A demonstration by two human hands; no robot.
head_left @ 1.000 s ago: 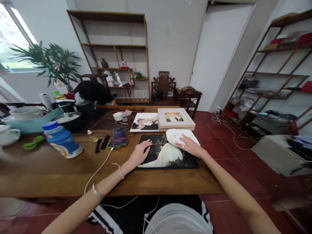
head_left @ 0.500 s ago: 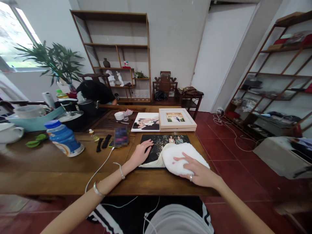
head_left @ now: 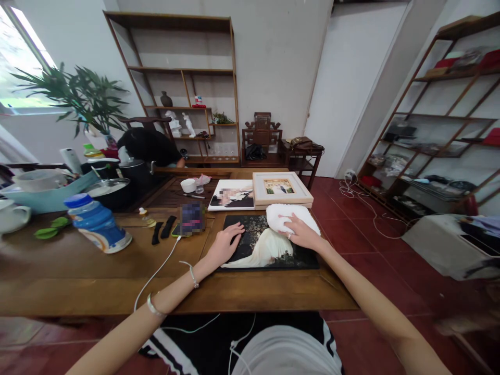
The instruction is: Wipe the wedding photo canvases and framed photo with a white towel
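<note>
A dark photo panel [head_left: 308, 259] with a pale wedding gown in its picture lies flat on the wooden table in front of me. On its left edge rests my left hand [head_left: 225, 245], fingers stretched out and nothing held. A fluffy white cloth [head_left: 278, 214] covers the panel's upper right part and hides that part of the picture. My right hand [head_left: 304, 233] has hold of this cloth, its fingers spread over the top and pressing down. The far edge of the cloth comes up to a light wooden photo frame [head_left: 281, 200].
Left of the frame lies a white-bordered photo print [head_left: 214, 201]. A phone [head_left: 191, 219] on a white cable, two black straps [head_left: 167, 227], a small dropper bottle [head_left: 147, 217] and a blue-capped bottle [head_left: 97, 224] stand or lie leftward. A person in black [head_left: 150, 148] leans down behind the table.
My right hand has slid the white cloth away from me, from the panel's lower right to its upper right, uncovering the gown. My left hand stays in place on the panel.
</note>
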